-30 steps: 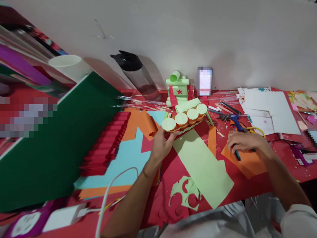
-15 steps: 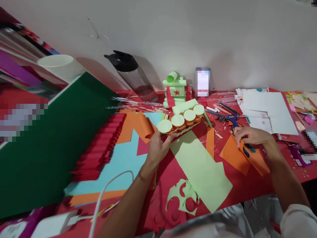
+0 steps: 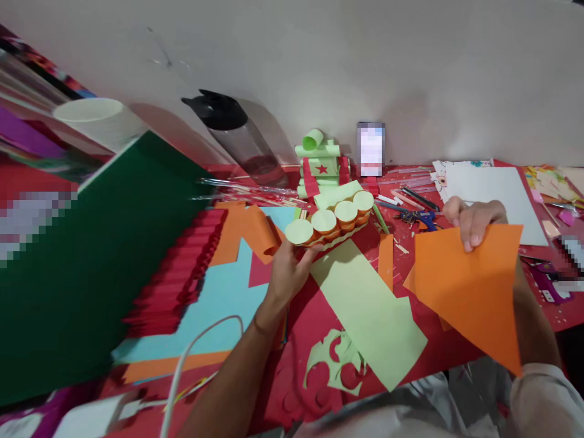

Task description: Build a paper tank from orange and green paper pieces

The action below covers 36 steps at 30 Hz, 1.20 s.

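Note:
My left hand (image 3: pixel 288 267) is closed on the near end of a paper model (image 3: pixel 335 225) with several round pale-green tops and orange sides. A rolled pale-green paper rests against its far side. Pinched by its top edge, an orange paper sheet (image 3: pixel 469 286) hangs from my right hand (image 3: pixel 479 220) above the table. Another orange piece shows partly beneath that sheet. A long pale-green sheet (image 3: pixel 369 310) lies between my arms, beside a green offcut (image 3: pixel 335 362) with round holes.
A rolled-paper tank (image 3: pixel 320 167) stands at the back beside a phone (image 3: pixel 371 149). A blue glue gun (image 3: pixel 422 219) lies near my right hand. At left are a tilted bottle (image 3: pixel 241 137), a dark green board (image 3: pixel 91 261), pleated red paper (image 3: pixel 177 280) and a white cable (image 3: pixel 180 371).
My right hand has lifted the orange sheet off the table and turned it toward me. The scissors seen beside that hand no longer show. My left hand keeps its hold on the model.

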Available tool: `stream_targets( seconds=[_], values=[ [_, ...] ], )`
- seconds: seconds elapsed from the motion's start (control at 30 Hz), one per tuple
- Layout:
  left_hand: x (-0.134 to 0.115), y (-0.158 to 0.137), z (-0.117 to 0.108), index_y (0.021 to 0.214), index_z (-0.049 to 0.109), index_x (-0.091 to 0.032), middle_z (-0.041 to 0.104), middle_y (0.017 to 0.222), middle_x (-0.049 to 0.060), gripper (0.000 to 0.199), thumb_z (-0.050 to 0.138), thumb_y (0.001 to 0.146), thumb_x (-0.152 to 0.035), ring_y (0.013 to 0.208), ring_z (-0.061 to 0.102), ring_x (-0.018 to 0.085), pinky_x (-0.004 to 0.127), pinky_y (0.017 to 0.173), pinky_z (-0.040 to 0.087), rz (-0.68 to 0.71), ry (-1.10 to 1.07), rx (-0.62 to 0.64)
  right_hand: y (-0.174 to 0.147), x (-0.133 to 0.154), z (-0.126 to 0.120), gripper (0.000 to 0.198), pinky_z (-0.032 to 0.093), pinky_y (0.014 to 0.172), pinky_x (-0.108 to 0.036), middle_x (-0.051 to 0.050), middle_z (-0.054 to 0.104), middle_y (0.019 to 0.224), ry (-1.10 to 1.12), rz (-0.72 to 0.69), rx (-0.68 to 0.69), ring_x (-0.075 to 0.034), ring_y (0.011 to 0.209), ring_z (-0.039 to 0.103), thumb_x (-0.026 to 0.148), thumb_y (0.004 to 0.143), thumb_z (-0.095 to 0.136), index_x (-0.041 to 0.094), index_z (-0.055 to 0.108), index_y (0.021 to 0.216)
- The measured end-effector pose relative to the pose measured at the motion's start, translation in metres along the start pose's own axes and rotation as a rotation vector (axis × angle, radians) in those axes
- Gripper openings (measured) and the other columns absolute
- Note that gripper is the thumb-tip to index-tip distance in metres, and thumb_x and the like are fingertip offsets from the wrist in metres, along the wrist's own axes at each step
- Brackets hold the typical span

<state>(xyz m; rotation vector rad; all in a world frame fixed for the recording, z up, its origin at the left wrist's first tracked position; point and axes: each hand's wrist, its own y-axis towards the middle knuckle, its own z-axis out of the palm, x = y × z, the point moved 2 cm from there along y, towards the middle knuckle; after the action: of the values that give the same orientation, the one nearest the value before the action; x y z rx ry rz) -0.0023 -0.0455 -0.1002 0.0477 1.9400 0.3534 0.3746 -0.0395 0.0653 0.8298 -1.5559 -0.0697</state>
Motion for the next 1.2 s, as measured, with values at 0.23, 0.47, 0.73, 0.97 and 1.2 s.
stream_targets(
  seconds=[0.23, 0.47, 0.73, 0.97, 1.2],
  values=[
    [0.000, 0.000, 0.004, 0.120, 0.062, -0.017, 0.073, 0.119, 0.013, 0.047, 0.073, 0.086, -0.047, 0.112, 0.070, 0.029, 0.044, 0.101, 0.057, 0.031, -0.065, 0.006, 0.048, 0.020, 0.019, 0.021, 0.040, 0.061, -0.029, 0.002, 0.061, 0.070, -0.072, 0.028, -0.059, -0.014, 0.064, 0.054, 0.046, 0.091, 0.077, 0.025, 0.071, 0.094],
    [-0.006, -0.001, 0.002, 0.119, 0.064, -0.015, 0.072, 0.121, 0.015, 0.040, 0.068, 0.089, -0.042, 0.115, 0.068, 0.031, 0.047, 0.103, 0.053, 0.052, 0.025, 0.016, 0.100, 0.014, 0.087, 0.030, 0.040, 0.068, -0.025, 0.002, 0.064, 0.087, -0.400, 0.201, 0.466, -0.014, 0.074, 0.057, 0.034, 0.089, 0.075, 0.023, 0.059, 0.112],
    [-0.020, -0.005, -0.001, 0.133, 0.058, -0.020, 0.068, 0.129, 0.013, 0.044, 0.068, 0.092, -0.033, 0.116, 0.068, 0.028, 0.043, 0.099, 0.056, 0.139, -0.048, 0.082, 0.125, -0.019, 0.141, 0.003, 0.029, 0.068, -0.026, -0.004, 0.069, 0.093, -0.647, 0.129, 0.725, -0.017, 0.079, 0.055, 0.019, 0.099, 0.058, 0.019, 0.058, 0.096],
    [-0.015, -0.005, 0.001, 0.147, 0.046, -0.026, 0.063, 0.136, 0.013, 0.064, 0.075, 0.090, -0.036, 0.120, 0.067, 0.025, 0.039, 0.098, 0.059, 0.239, -0.083, -0.082, 0.128, -0.013, 0.142, 0.004, 0.026, 0.066, -0.027, -0.003, 0.073, 0.093, -0.689, 0.209, 0.825, -0.017, 0.075, 0.055, 0.018, 0.099, 0.057, 0.020, 0.059, 0.102],
    [-0.017, -0.004, -0.002, 0.151, 0.043, -0.031, 0.047, 0.155, 0.016, 0.067, 0.075, 0.092, -0.037, 0.144, 0.050, 0.033, 0.049, 0.104, 0.058, 0.388, -0.027, -0.075, 0.135, -0.015, 0.144, 0.007, 0.027, 0.067, -0.027, -0.003, 0.066, 0.087, -0.722, 0.231, 0.842, -0.017, 0.076, 0.052, 0.023, 0.098, 0.061, 0.020, 0.059, 0.104]
  ],
)
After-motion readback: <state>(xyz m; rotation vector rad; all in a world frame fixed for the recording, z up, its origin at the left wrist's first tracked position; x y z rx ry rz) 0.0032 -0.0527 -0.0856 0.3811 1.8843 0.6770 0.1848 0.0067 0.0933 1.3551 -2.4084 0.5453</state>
